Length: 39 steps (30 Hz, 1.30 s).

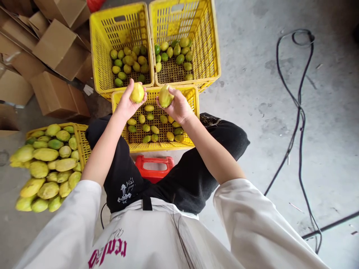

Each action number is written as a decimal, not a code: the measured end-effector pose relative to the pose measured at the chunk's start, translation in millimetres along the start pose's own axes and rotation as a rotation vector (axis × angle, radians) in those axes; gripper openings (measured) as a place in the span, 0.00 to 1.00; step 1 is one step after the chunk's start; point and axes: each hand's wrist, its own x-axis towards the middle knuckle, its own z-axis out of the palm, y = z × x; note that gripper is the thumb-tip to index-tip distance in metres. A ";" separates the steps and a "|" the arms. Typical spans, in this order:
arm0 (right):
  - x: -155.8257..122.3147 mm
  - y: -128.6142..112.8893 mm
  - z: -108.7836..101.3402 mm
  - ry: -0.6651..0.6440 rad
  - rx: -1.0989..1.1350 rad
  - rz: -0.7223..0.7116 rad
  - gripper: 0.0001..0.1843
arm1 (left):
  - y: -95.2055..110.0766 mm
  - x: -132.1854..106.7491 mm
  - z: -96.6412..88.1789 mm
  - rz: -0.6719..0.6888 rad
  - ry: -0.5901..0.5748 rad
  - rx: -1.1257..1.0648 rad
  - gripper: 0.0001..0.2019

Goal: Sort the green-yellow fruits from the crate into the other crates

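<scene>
My left hand (pixel 131 99) is closed around a yellow fruit (pixel 137 92) that looks like a small papaya. In my right hand (pixel 178 106) sits a yellow-green one (pixel 166 96), pale at its upper end, with my thumb along its side. Both hands hover over the far part of a yellow plastic crate (pixel 155 147) between my knees. Inside that crate, several smaller-looking yellow and green fruits (pixel 155 129) lie spread on the slatted floor. The two held fruits are apart from each other.
Two more yellow crates, left (pixel 95 56) and right (pixel 217 45), stand beyond, with fruit inside. At left, a crate (pixel 84 140) is heaped with papaya-like fruit (pixel 46 154). Cardboard boxes (pixel 56 48) lie upper left. A red plastic object (pixel 155 173) is below me; black cable (pixel 300 112) loops rightward.
</scene>
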 end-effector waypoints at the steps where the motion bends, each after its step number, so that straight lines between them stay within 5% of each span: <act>1: -1.0 -2.2 1.4 -0.003 0.004 -0.003 0.20 | 1.6 -0.1 -0.1 0.014 -0.006 -0.032 0.15; 12: 7.6 -1.4 -13.7 -0.028 -0.098 -0.088 0.20 | -16.4 16.6 -18.0 0.076 -0.096 -0.017 0.14; 19: 7.4 -1.0 -13.9 0.016 -0.113 -0.018 0.15 | -20.4 9.3 -13.2 0.046 -0.078 0.093 0.14; 28: -1.5 -4.2 -1.0 -0.087 -0.004 -0.101 0.21 | -19.3 9.3 -9.6 -0.091 -0.047 0.051 0.14; 32: -2.5 -8.2 -0.7 -0.167 0.033 -0.080 0.17 | -12.7 6.4 -6.2 -0.168 -0.095 0.000 0.16; 39: 0.9 -7.9 -4.2 -0.073 -0.078 -0.058 0.18 | -19.6 3.4 -7.4 -0.151 -0.162 0.053 0.15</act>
